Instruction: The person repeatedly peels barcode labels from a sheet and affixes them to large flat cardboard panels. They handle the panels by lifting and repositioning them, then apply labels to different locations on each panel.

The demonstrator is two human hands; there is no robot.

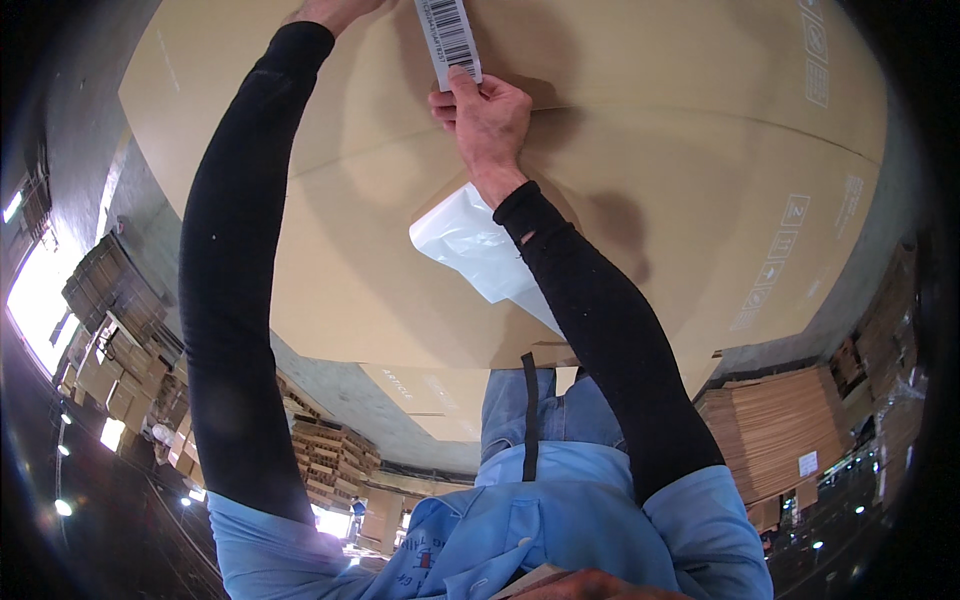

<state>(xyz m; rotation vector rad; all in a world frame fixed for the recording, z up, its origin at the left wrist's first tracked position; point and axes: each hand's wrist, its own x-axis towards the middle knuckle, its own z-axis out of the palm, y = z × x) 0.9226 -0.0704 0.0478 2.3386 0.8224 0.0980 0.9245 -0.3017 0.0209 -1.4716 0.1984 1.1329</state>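
Observation:
My right hand [492, 118] pinches the near end of a white barcode label [448, 42], thumb on top and fingers curled beneath. The label's far end runs out at the top edge. Farther left, my left hand [338, 12] is cut off by the top edge, so its fingers are mostly hidden. Both hands are over a large brown cardboard box [350, 260], which fills the middle of the view. On the box, partly beneath my right forearm, lies a crumpled white translucent sheet [472, 243].
A seam crosses the box top. Stacked flat cardboard [780, 430] stands at the right, with more stacked cardboard [325, 450] at the lower left and boxes [115, 375] farther left. Grey floor [330, 375] shows beside the box. A dark strap [531, 420] hangs before my jeans.

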